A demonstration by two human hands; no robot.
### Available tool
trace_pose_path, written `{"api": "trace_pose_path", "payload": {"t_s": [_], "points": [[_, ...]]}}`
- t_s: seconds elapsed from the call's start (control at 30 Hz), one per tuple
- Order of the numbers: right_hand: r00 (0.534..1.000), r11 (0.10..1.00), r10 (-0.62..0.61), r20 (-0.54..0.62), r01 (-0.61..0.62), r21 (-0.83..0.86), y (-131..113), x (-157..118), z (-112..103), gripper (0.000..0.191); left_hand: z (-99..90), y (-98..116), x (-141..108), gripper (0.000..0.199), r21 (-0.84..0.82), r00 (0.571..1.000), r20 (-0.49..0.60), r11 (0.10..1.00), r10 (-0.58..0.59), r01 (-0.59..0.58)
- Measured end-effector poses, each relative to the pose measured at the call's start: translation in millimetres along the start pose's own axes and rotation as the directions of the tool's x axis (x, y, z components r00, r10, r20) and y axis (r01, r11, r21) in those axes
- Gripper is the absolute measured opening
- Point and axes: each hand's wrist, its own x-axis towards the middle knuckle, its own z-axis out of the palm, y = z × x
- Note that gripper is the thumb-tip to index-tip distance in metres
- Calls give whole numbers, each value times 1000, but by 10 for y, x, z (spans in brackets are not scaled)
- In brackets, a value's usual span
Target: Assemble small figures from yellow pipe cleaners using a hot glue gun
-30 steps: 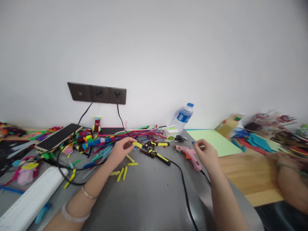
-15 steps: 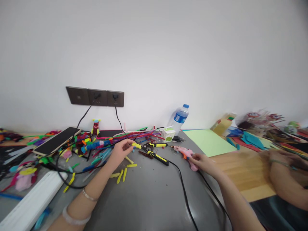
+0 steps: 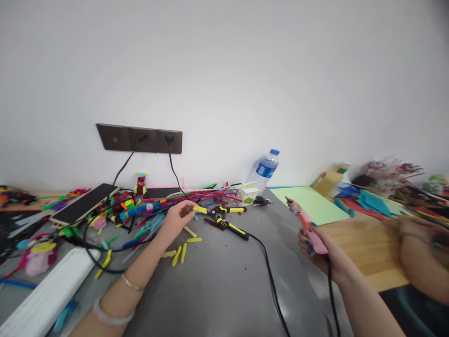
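Observation:
My right hand (image 3: 317, 250) is wrapped round the handle of a pink glue gun (image 3: 304, 222), raised with its dark nozzle tilted up and left. Pinched between the fingertips of my left hand (image 3: 180, 215) is a short yellow pipe cleaner piece (image 3: 200, 210). Just to its right lie black-and-yellow wire strippers (image 3: 228, 224), their handles spread on the grey table (image 3: 210, 299). Several more yellow pieces (image 3: 184, 252) are scattered below my left hand.
A white power strip (image 3: 52, 290) and a phone (image 3: 84, 203) lie on the left among coloured pipe cleaners. A bottle (image 3: 265, 171) and small carton (image 3: 247, 193) stand by the wall. Green paper (image 3: 315, 206) is at right, near another person's arm (image 3: 421, 252). Black cords cross the table.
My right hand has picked the glue gun up from the table and moved it right, its nozzle now turned upward. My left hand has barely moved.

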Motion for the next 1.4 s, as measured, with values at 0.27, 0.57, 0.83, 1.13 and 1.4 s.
{"api": "trace_pose_path", "payload": {"t_s": [0.27, 0.57, 0.83, 1.13, 1.4], "points": [[985, 964, -161, -65, 171, 202, -378, 41, 448, 31, -19, -85, 27, 23, -18, 997, -72, 1000, -3, 1], [926, 916, -291, 242, 197, 350, -543, 194, 1679, 38, -82, -109, 69, 28, -42, 990, -138, 999, -25, 19], [811, 963, -192, 553, 49, 263, -53, 79, 1965, 45, -100, -128, 73, 29, -126, 985, -164, 991, -56, 36], [746, 985, -164, 646, 87, 150, -6, 96, 1921, 50, -79, -151, 64, 18, -113, 972, -229, 991, 45, -72], [725, 992, -126, 677, 102, 76, 14, 83, 1944, 51, -32, -110, 45, 17, -148, 975, -208, 983, 81, -114]]}}
